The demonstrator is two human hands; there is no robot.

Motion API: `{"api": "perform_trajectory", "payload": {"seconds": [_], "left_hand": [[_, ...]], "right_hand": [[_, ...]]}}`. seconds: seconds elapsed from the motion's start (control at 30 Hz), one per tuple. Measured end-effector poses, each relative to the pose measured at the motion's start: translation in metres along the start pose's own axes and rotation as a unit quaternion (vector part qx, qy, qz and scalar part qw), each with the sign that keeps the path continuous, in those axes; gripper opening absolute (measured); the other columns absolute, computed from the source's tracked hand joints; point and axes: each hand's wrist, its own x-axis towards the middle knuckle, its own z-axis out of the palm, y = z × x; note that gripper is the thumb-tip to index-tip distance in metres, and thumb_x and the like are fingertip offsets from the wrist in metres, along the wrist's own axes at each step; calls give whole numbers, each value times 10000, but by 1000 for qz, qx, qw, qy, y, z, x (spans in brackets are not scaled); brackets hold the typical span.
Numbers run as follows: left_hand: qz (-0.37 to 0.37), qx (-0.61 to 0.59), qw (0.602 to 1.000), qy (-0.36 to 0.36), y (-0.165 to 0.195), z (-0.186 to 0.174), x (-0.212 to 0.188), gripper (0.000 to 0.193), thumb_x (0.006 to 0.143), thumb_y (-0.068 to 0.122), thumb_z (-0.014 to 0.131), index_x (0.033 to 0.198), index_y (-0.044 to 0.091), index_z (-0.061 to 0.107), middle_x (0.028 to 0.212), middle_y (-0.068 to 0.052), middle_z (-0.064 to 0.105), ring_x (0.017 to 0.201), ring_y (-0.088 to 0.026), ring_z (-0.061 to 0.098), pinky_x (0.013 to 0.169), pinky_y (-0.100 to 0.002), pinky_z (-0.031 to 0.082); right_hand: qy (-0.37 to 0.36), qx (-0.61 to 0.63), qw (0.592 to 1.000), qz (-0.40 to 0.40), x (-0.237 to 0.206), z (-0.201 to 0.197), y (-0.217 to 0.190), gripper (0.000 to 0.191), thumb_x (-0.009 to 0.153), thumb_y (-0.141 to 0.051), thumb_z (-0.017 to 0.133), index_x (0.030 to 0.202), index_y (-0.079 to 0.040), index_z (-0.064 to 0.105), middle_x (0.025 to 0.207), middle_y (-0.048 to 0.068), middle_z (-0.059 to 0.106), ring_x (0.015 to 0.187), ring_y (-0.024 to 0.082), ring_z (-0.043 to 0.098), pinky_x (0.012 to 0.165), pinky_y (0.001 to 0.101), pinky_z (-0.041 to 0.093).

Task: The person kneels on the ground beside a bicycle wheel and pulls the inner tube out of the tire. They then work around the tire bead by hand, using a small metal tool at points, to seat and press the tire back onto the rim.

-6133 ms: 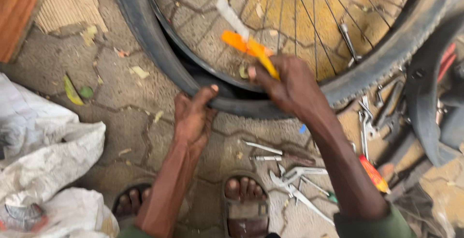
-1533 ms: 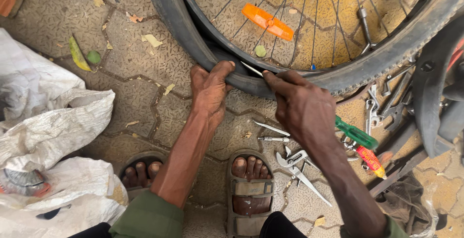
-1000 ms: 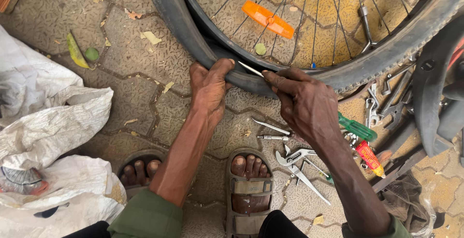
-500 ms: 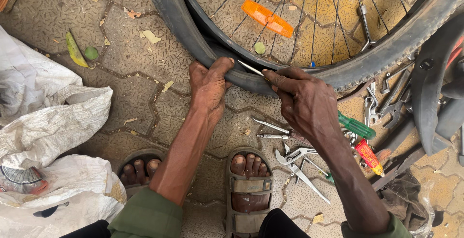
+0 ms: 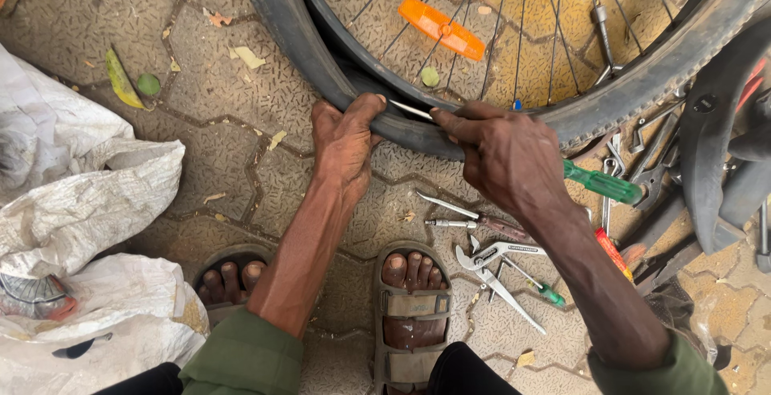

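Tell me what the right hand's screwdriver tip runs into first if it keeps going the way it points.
The right hand drives the screwdriver leftward, so it likely meets the left hand thumb gripping the tyre; depth is unclear.

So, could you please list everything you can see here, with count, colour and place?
tyre: one, black, top, around the wheel
spokes: many, silver, top
reflector: one, orange, on the spokes
screwdriver: one, green handle, in the right hand, tip at the tyre edge
loose tools: several, metal, on the paving at right
sacks: white, left
sandals: two, brown, bottom
left hand: grips the tyre
right hand: holds the screwdriver
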Motion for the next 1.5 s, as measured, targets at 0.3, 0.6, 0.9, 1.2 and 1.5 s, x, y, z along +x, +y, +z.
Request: {"api": "perform_trajectory", "payload": {"seconds": [0.3, 0.6, 0.9, 1.2, 1.5], "left_hand": [[7, -6, 1000, -3, -5, -4, 6, 299, 820, 31, 718, 1058, 15, 537, 906, -66, 630, 791, -158, 665, 720, -393, 603], [38, -83, 994, -59, -8, -10, 5, 307, 811, -8, 692, 1075, 26, 540, 892, -48, 645, 767, -158, 679, 724, -395, 625], [20, -56, 997, -51, -10, -11, 6, 287, 832, 41, 710, 1073, 43, 556, 878, -22, 635, 754, -129, 625, 661, -352, 544], [-6, 8, 1000, -12, -3, -8, 2, 359, 788, 121, 723, 1098, 77, 548, 901, -11, 644, 803, -122, 614, 698, -396, 502], [12, 19, 999, -24, -3, -7, 1, 282, 801, 145, 733, 1033, 83, 586, 869, -5, 622, 773, -123, 588, 679, -385, 497]], "right_hand": [[57, -115, 988, -89, 1, 0, -14, 567, 754, -34, 605, 1257, -242, 765, 899, 8, 741, 623, 254, 678, 524, 429, 539], [-17, -145, 978, -147, 14, -1, -9, 401, 921, 25, 556, 1265, -115, 710, 1005, 84, 750, 447, 190, 614, 326, 349, 471], [0, -308, 934, -179, 13, 13, -21, 262, 1044, -123, 539, 1256, -62, 680, 803, 109, 709, 347, 69, 518, 283, 259, 403], [16, -340, 890, -302, 18, 4, -3, 363, 945, -148, 553, 1264, 15, 618, 776, 85, 604, 470, 165, 591, 259, 276, 442], [-20, -155, 972, -173, 20, 3, -25, 401, 829, 2, 572, 1214, 88, 648, 842, 186, 687, 475, 266, 627, 349, 415, 503]]}}
